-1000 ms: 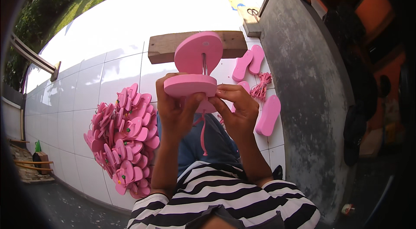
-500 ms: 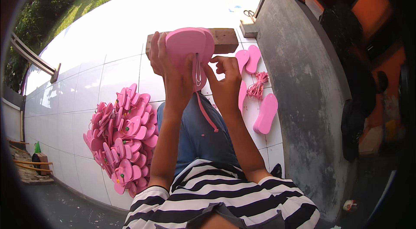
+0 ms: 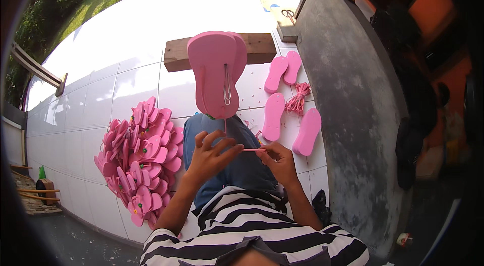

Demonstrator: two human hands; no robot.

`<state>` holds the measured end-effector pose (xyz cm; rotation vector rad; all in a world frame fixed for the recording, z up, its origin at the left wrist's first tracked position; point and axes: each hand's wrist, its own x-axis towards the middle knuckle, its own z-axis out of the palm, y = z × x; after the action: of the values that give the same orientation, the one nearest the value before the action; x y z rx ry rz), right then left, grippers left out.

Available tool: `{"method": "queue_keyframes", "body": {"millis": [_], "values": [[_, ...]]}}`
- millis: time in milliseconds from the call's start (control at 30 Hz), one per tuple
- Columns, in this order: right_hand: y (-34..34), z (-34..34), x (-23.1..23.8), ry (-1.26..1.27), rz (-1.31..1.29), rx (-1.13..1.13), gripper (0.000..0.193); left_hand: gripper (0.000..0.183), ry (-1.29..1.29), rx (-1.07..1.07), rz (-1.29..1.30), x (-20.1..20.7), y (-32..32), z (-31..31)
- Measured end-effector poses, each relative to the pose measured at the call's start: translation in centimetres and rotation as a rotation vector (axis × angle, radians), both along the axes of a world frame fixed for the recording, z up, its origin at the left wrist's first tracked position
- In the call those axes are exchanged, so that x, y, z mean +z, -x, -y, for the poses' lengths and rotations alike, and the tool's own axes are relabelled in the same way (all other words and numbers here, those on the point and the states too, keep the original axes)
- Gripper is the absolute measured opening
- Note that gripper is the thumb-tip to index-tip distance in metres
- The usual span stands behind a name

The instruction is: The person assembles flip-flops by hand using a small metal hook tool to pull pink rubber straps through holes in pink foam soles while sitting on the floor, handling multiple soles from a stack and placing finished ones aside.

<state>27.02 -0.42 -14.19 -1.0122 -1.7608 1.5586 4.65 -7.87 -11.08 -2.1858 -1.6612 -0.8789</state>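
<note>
Hands (image 3: 210, 155) pinching pink strap (image 3: 253, 150), sandals (image 3: 148, 152) heaped on tiles (image 3: 98, 140)

Pink strap (image 3: 253, 150) between left hand (image 3: 210, 155) and right hand (image 3: 279, 162).

a black-and-white striped shirt (image 3: 282, 233) with a dark collar (image 3: 222, 252), short sleeves (image 3: 335, 240) and blue jeans (image 3: 214, 165) are worn.

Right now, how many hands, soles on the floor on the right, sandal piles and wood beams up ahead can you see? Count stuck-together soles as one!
Hands (left hand, right hand): 2
Soles on the right, each stack counted once: 4
Sandal pile: 1
Beam: 1
Total: 8
</note>
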Motion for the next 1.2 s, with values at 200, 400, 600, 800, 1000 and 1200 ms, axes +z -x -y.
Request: {"method": "queue_keyframes", "body": {"millis": [200,400,600,800,1000,1200], "values": [[5.6,-2.8,4.0,0.319,-0.617,-0.251,0.030,0.026,-0.247,0.137,0.257,0.9,-3.9,-4.6],[10.0,-1.8,9.0,0.001,-0.517,-0.271,0.032,0.020,-0.242,0.220,0.475,0.6,-4.9,-5.4],[11.1,-4.3,10.1,-0.040,-0.683,-0.004,0.052,0.024,-0.496,0.211,0.260,3.8,-1.2,-4.2],[10.5,-7.5,10.0,-0.027,-0.478,0.445,0.057,0.047,-0.411,0.375,0.411,9.3,5.3,-7.9],[10.4,-8.8,10.7,-0.011,-0.366,0.618,0.059,0.030,-0.225,0.142,0.459,12.4,6.6,-9.5],[11.0,-9.0,10.8,0.121,-0.363,0.665,0.048,0.030,-0.296,0.105,0.476,11.8,5.1,-9.5]]}}
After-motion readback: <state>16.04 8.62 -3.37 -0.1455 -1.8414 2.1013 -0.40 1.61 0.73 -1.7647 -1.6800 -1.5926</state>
